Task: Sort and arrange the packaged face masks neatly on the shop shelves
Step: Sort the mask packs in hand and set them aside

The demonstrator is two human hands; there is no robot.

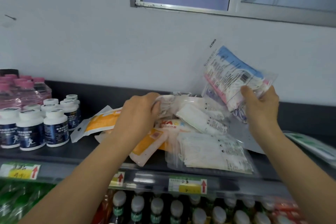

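Observation:
A loose heap of packaged face masks lies on the dark top shelf (76, 152). Orange-and-white packs (101, 122) lie at the left of the heap, and clear packs of white masks (211, 154) lie at the front right. My right hand (260, 107) holds a small stack of clear mask packs (234, 74) with blue and pink inserts, lifted and tilted against the wall. My left hand (140, 112) reaches over the heap and grips the edge of a clear white-mask pack (181, 102) at the back of the pile.
White-capped supplement bottles (54, 125) stand in rows at the left, with pink-capped water bottles (23, 89) behind them. A green-and-white pack (312, 145) lies at the far right. Price tags (187, 185) line the shelf edge; drink bottles (156, 207) fill the shelf below.

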